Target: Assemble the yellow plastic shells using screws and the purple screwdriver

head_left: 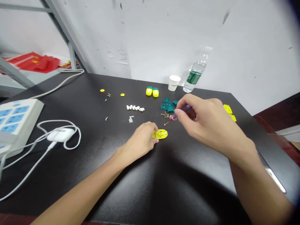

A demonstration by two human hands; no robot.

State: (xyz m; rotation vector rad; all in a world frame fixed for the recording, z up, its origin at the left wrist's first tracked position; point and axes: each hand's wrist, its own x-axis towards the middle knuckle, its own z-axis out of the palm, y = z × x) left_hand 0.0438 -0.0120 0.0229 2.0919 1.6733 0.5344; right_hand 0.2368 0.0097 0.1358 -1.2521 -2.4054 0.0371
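My left hand (pixel 145 136) pinches the left end of a yellow plastic shell (pixel 162 134) against the black table. Small parts sit inside the shell, too fine to name. My right hand (pixel 206 120) is closed around a small screwdriver (pixel 173 117) with a clear, purplish and red handle, mostly hidden by the fingers. Its thin shaft slants down to the left, and a tiny brass-coloured bit shows by its tip, a little above the shell. Just behind the tip are thin brass-coloured strips (pixel 164 114) and several dark green plastic pieces (pixel 167 105).
White plastic parts (pixel 135 108) and translucent bits (pixel 131 119) lie left of centre. Two yellow-green capsules (pixel 152 91), a paper cup (pixel 174 83) and a water bottle (pixel 194 75) stand near the wall. A power strip (pixel 21 122) and white cables occupy the left; yellow shells (pixel 228 110) lie right.
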